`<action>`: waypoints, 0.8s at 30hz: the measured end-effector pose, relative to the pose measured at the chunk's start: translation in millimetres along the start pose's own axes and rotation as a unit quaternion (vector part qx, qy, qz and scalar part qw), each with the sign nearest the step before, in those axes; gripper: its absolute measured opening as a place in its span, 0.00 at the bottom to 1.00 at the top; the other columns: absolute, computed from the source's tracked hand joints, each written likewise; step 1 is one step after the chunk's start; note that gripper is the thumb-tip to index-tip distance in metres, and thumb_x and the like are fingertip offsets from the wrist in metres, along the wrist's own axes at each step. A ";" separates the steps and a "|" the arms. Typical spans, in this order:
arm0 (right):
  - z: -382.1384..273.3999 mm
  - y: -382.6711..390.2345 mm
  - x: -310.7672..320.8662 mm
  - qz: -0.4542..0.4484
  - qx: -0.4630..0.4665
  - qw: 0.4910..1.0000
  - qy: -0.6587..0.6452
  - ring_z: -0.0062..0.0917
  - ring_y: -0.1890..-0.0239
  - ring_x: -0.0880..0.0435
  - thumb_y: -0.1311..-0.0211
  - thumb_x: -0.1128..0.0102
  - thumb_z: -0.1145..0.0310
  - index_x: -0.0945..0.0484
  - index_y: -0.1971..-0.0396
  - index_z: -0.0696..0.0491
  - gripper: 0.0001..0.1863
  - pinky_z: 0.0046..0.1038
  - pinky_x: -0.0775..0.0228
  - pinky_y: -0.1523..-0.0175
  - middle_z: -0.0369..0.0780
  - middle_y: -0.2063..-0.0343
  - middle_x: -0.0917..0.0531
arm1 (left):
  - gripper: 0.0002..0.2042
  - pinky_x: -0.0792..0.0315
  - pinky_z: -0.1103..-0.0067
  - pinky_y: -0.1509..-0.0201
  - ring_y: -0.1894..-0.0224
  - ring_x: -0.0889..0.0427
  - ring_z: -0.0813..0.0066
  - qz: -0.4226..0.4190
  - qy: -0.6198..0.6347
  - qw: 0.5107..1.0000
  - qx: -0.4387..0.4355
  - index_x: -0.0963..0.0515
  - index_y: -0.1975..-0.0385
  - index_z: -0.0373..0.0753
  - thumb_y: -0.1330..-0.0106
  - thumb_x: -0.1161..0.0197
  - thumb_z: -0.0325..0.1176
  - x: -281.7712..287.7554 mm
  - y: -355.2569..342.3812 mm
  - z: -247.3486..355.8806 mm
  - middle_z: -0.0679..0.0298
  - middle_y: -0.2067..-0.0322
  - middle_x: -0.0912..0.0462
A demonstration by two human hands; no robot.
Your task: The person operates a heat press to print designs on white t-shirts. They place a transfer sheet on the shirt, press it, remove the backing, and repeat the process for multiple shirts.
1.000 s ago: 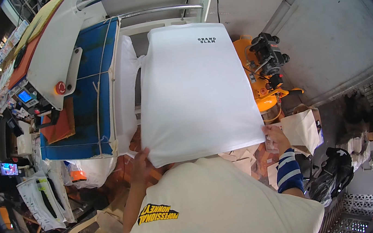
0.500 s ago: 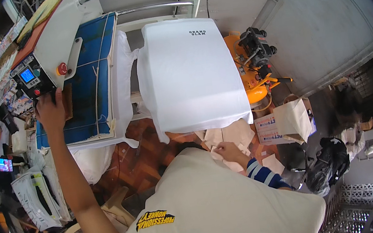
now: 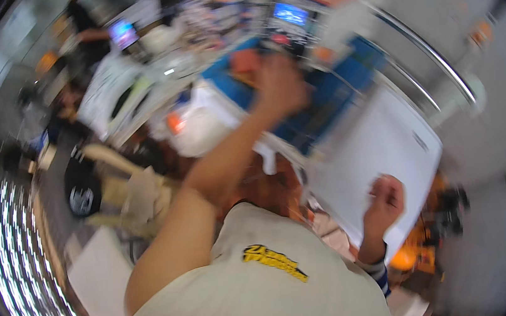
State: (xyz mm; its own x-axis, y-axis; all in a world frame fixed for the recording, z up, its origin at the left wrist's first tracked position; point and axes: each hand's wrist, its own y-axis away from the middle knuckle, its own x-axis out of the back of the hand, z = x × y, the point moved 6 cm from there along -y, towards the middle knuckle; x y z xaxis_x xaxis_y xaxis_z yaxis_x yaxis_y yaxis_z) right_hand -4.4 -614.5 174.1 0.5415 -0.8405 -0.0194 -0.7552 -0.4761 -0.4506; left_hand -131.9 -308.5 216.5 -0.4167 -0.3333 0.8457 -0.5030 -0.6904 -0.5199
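— Cluttered workshop, smeared by motion. What at the far left?
— Bright slatted grille (image 3: 37,279), then black cloth cap (image 3: 88,175) with a white emblem; above, a co-worker in dark clothes (image 3: 90,39) near a small lit screen (image 3: 123,33).
— And further right?
— Translucent white plastic bag (image 3: 202,129), then bare left hand (image 3: 282,85), reaching up and across to the near end of a thick blue rectangular press slab (image 3: 325,102), just below a glowing blue display (image 3: 290,14).
— Grasping anything there?
— Cannot tell: too blurred. Touch on the controls equally unclear.
— Next, the white fabric shirt (image 3: 347,153) with small dark print?
— Spread flat just right of the slab, long axis slanting from lower left, near the torso, to upper right, toward shiny chrome rails (image 3: 421,46).
— Nearer to which hand?
— Bare right hand (image 3: 387,199), clearly: in front of the cloth, toward its lower right side. Left hand well apart, off to the left and across the slab.
— Right fingers?
— Half curled, nothing visible within, but too blurred for certainty; contact with the cloth likewise.
— Far right?
— Orange metal compressor (image 3: 404,258), low beside the shirt.
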 end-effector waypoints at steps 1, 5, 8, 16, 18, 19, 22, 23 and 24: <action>-11.8 -9.2 -13.2 0.011 0.062 0.998 -0.003 0.13 0.75 0.28 0.27 0.44 0.70 0.23 0.62 0.58 0.06 0.16 0.36 0.69 0.35 0.72 0.20 | 0.27 0.35 0.57 0.37 0.42 0.30 0.48 0.065 0.126 0.990 -0.008 0.23 0.53 0.30 0.48 0.29 0.45 5.5 18.7 15.3 0.45 0.47 0.26; -33.2 -31.7 -74.4 -0.057 0.109 0.988 -0.093 0.16 0.71 0.31 0.24 0.49 0.68 0.28 0.62 0.59 0.09 0.21 0.35 0.62 0.41 0.71 0.21 | 0.27 0.25 0.66 0.48 0.52 0.19 0.55 -0.208 0.680 0.685 -0.161 0.27 0.42 0.34 0.43 0.28 0.31 46.1 118.0 82.7 0.51 0.55 0.20; -26.4 -32.5 -110.2 -0.126 0.104 0.982 -0.092 0.25 0.66 0.26 0.24 0.49 0.64 0.28 0.59 0.60 0.12 0.29 0.31 0.56 0.44 0.68 0.21 | 0.14 0.25 0.72 0.63 0.63 0.17 0.62 -0.129 0.688 0.706 -0.105 0.22 0.56 0.36 0.42 0.32 0.21 52.2 119.3 48.0 0.55 0.65 0.19; -5.6 -103.5 -104.2 0.129 0.187 0.853 0.469 0.48 0.32 0.37 0.28 0.44 0.52 0.43 0.32 0.68 0.39 0.45 0.43 0.30 0.60 0.34 0.39 | 0.09 0.24 0.79 0.63 0.69 0.18 0.74 -0.013 0.595 0.731 0.333 0.17 0.55 0.38 0.29 0.40 0.31 -75.1 99.5 -271.9 0.64 0.68 0.15; 7.6 -115.1 -98.8 0.176 0.139 0.842 0.492 0.49 0.32 0.36 0.29 0.44 0.49 0.49 0.30 0.70 0.44 0.43 0.41 0.29 0.62 0.32 0.43 | 0.13 0.22 0.72 0.60 0.65 0.14 0.60 -0.072 0.344 0.856 0.380 0.17 0.54 0.38 0.32 0.37 0.37 -178.6 155.9 -386.5 0.55 0.60 0.13; 11.4 -121.6 -91.5 0.201 0.125 0.809 0.538 0.50 0.34 0.33 0.30 0.44 0.47 0.51 0.30 0.70 0.47 0.41 0.37 0.31 0.63 0.31 0.44 | 0.16 0.22 0.70 0.55 0.61 0.15 0.54 -0.126 0.327 0.840 0.415 0.18 0.54 0.36 0.33 0.37 0.41 -224.3 180.9 -422.3 0.50 0.57 0.14; 12.0 -130.3 -62.6 0.326 0.047 0.772 0.543 0.56 0.31 0.39 0.36 0.49 0.32 0.47 0.30 0.65 0.53 0.45 0.45 0.28 0.61 0.33 0.38 | 0.21 0.25 0.65 0.44 0.49 0.17 0.49 -0.201 0.216 0.804 0.516 0.19 0.54 0.30 0.35 0.38 0.44 -304.7 203.4 -476.9 0.43 0.54 0.16; 5.9 -119.0 -66.0 0.393 0.018 0.705 0.590 0.57 0.34 0.36 0.37 0.49 0.31 0.45 0.30 0.63 0.53 0.45 0.41 0.30 0.59 0.35 0.35 | 0.22 0.26 0.65 0.42 0.47 0.19 0.49 -0.217 0.197 0.793 0.535 0.19 0.54 0.29 0.35 0.38 0.45 -316.8 208.0 -486.0 0.42 0.53 0.17; 0.5 -112.9 -54.7 0.418 0.005 0.734 0.535 0.51 0.37 0.30 0.35 0.52 0.32 0.42 0.31 0.60 0.48 0.44 0.37 0.33 0.52 0.36 0.30 | 0.23 0.27 0.64 0.40 0.44 0.20 0.49 -0.232 0.180 0.780 0.552 0.20 0.54 0.27 0.35 0.39 0.46 -329.4 212.6 -494.7 0.42 0.52 0.18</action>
State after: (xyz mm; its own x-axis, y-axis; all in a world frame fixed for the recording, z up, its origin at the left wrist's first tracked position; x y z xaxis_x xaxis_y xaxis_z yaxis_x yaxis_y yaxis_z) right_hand 51.4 -514.6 225.6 -0.7143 -0.5616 0.4176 -0.6528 0.3194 -0.6869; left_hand -476.2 -27.9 -232.0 -0.6698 0.1826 0.7198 0.2132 -0.8812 0.4219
